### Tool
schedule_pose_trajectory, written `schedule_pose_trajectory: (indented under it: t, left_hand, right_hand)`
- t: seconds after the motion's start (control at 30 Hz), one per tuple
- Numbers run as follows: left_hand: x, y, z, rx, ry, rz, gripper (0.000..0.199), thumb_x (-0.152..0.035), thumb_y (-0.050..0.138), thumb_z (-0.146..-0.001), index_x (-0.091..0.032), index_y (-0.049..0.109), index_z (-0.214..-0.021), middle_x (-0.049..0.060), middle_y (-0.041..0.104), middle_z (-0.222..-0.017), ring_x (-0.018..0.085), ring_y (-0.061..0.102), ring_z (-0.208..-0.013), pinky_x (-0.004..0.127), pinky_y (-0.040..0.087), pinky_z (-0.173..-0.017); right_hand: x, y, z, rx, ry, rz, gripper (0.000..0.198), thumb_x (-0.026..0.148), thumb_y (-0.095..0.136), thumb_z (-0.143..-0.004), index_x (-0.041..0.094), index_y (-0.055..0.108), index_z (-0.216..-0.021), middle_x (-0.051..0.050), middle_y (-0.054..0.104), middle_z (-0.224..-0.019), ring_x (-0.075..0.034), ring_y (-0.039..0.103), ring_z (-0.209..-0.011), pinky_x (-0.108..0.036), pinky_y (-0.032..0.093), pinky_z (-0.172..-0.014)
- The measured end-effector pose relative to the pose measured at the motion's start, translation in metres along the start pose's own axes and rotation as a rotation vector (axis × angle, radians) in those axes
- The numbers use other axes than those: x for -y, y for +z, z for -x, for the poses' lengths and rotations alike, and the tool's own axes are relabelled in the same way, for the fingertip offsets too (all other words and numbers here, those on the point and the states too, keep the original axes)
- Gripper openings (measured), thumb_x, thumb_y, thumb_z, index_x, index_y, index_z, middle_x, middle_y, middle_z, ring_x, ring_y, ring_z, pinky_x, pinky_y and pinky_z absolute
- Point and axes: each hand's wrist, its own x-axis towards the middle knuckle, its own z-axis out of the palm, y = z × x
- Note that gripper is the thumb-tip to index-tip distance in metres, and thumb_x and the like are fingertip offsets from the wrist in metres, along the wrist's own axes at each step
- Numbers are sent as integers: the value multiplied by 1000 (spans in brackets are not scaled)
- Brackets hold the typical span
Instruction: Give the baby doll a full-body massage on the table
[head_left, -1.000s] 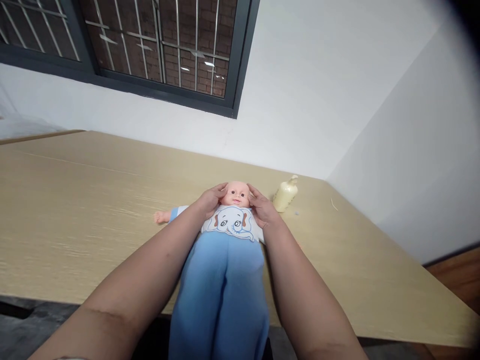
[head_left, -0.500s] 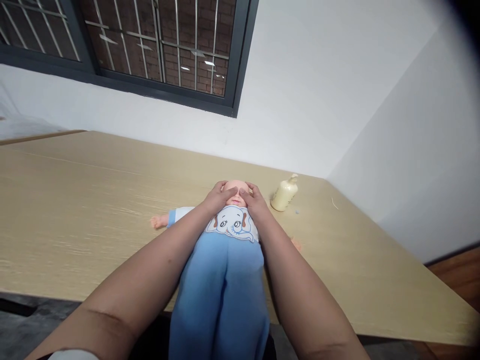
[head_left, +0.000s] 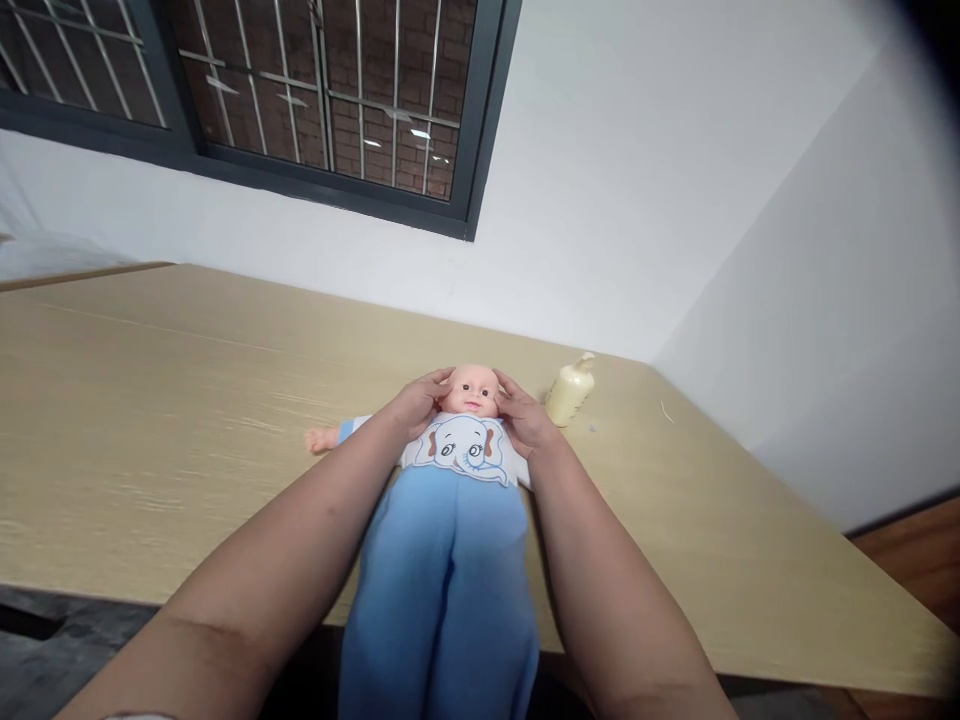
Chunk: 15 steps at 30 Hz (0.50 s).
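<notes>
A baby doll (head_left: 456, 510) lies on its back with its head away from me. It wears light blue trousers and a white top with an elephant face on the chest. My left hand (head_left: 421, 403) is at the left side of the doll's head (head_left: 474, 385), fingers stretched out along it. On the other side, my right hand (head_left: 525, 415) rests against the head in the same way, fingers extended. The doll's face shows between both hands. One doll hand (head_left: 321, 440) sticks out on the left; the other is hidden behind my right forearm.
A pale yellow pump bottle (head_left: 571, 392) stands on the wooden table (head_left: 172, 420), right of the doll's head. Near it lie a small bluish bit (head_left: 592, 429) and a thin pale strip (head_left: 667, 411). A white wall (head_left: 600, 200) and a barred window (head_left: 322, 90) are behind the table.
Both hands have moved apart, from over the doll's face to the sides of its head. The thumbs have left the eyes, which are now uncovered.
</notes>
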Motion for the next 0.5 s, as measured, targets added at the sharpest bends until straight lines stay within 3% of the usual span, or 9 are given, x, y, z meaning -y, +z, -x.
schedule_pose_trajectory:
  t: [0.23, 0.5]
  left_hand:
    - [0, 24, 8, -211, 80, -338, 55, -27, 74, -70, -19, 54, -121, 10, 67, -108, 28, 67, -96, 37, 55, -77]
    - [2, 26, 7, -241, 106, -470, 56, -42, 76, -73, -19, 57, -121, 11, 67, -113, 29, 66, -99, 38, 54, -83]
  right_hand:
    - [-9, 4, -8, -137, -130, 289, 71, 37, 80, -71, 31, 44, -132, -3, 65, -110, -22, 68, -91, -39, 57, -80]
    - [-11, 9, -11, -284, -162, 337, 67, 44, 81, -68, 29, 50, -125, -4, 64, -105, -21, 67, -85, -38, 56, -75]
